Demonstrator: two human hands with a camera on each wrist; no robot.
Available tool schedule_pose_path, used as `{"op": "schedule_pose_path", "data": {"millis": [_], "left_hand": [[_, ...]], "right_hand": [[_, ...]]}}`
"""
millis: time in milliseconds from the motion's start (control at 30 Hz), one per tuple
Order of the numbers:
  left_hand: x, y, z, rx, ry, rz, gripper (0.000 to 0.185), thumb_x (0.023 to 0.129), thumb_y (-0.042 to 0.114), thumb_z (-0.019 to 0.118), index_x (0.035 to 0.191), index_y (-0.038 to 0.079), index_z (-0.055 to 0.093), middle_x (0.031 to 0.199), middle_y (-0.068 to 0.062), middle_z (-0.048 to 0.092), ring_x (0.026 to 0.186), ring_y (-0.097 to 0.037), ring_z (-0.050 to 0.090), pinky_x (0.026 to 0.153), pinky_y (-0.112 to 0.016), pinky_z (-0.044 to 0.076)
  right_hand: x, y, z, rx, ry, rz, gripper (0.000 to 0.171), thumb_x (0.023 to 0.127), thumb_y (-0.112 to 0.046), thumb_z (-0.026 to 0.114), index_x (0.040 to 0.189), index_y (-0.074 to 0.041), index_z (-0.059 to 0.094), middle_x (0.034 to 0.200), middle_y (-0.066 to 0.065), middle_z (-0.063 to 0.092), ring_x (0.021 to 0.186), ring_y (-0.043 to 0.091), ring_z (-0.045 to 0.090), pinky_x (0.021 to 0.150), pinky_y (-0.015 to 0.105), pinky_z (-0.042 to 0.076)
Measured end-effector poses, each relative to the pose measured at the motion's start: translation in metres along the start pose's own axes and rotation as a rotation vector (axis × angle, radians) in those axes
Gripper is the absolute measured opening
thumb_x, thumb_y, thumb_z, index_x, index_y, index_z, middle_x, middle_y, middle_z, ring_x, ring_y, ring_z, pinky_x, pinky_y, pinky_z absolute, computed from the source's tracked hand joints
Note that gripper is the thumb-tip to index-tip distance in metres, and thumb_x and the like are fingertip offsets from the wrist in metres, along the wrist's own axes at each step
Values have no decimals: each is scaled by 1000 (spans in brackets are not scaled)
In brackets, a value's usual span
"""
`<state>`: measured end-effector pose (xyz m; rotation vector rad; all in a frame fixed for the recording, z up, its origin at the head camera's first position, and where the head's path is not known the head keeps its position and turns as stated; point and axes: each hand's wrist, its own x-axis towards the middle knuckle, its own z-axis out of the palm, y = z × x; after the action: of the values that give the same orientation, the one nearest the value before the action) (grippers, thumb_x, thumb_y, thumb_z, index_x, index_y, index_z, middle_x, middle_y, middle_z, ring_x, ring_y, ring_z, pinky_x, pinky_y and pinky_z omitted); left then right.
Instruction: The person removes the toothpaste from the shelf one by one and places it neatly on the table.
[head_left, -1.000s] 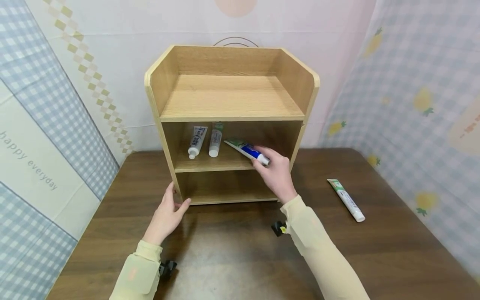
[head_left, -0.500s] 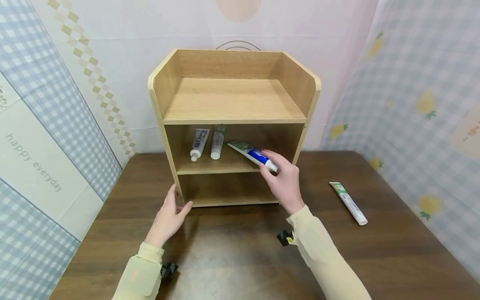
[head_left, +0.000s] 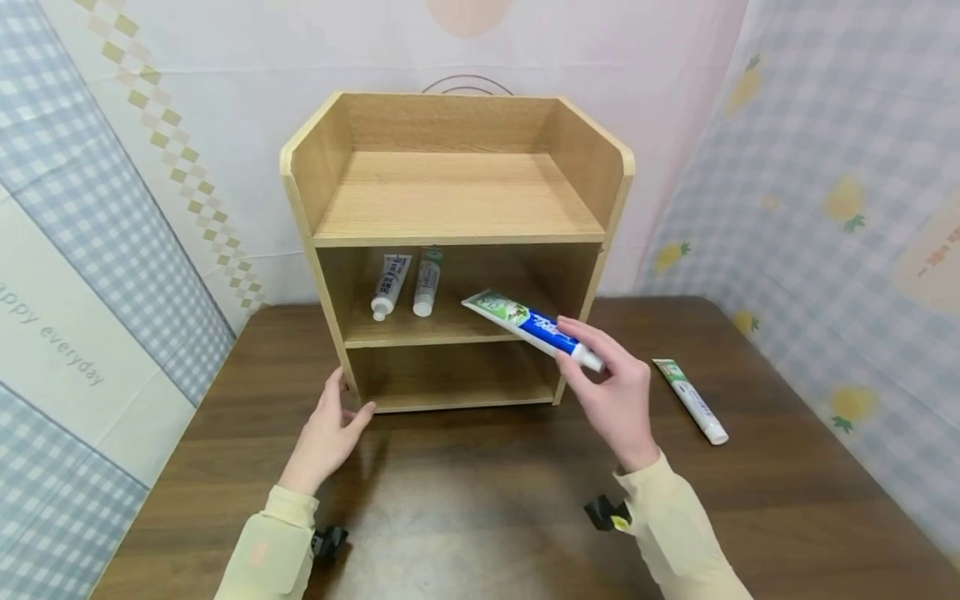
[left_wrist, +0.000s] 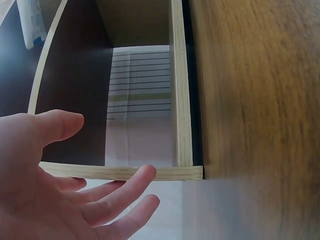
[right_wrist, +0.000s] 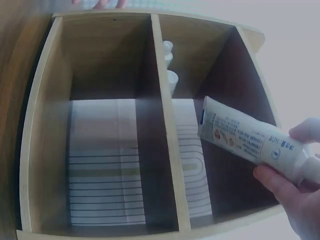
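Wooden shelf unit [head_left: 457, 200] stands on the dark table [head_left: 487, 517], and I count 2 toothpaste tubes [head_left: 405, 285] already lying side by side on its middle shelf, caps toward me. My right hand [head_left: 618, 400] pinches a 3rd, the blue-and-green tube [head_left: 531, 327], near its cap end, fingers curled round it; it hangs in the air tilted, its flat tail at the mouth of the middle shelf, not resting on anything that I can see. My left hand [head_left: 330, 425] lies open, fingers relaxed, touching the unit's lower left front corner. I judge the sorting roughly half done: 1 white tube [head_left: 692, 400] lies on the table to the right, well apart from the unit. Nothing blocks the right part of the middle shelf; the unit's right side panel [head_left: 592, 292] stands close by the held tube.
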<state>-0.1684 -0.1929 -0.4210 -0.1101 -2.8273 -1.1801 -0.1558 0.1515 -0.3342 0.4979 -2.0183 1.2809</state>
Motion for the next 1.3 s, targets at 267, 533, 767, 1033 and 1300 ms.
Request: {"op": "schedule_pose_path", "data": {"millis": [267,533,767,1033,1300], "left_hand": [[0,-2,-3,-7,-6,-9,72,100,32,50,154,8,9,146,-27,38,108,-35,64,85,-50,50],[1,-1,-4,-10,-8,-8,72,101,33,49,154,8,8,146,-27,37,108,-35,64,87,-51,49],[-1,-3,-7,-1,-2,-18,72,100,32,50,154,7,9,146,-28,38,107,-35,64,87,-51,50],[-1,-4,-8,9,-19,-24,72,100,30,51,154,8,9,147,-28,39,106,-36,65,87,-52,50],[-1,-2,-8,7,-41,-52,75,100,32,50,155,8,5,149,-28,37,108,-36,64,88,-51,49]], "right_hand": [[-16,-1,-32,182,-15,95,37,82,9,70,118,2,67,121,-2,70,105,8,64,82,15,53],[-31,4,-60,246,33,106,37,80,16,67,116,11,65,119,5,70,106,15,63,80,15,54],[-47,9,-79,90,5,29,40,73,22,69,112,11,67,121,6,70,117,14,62,81,13,53],[-66,24,-107,115,63,36,34,74,25,65,107,15,66,118,9,70,110,13,66,77,13,53],[-65,41,-121,-85,215,183,30,78,17,68,108,12,68,114,-3,72,106,7,66,77,9,52]]}}
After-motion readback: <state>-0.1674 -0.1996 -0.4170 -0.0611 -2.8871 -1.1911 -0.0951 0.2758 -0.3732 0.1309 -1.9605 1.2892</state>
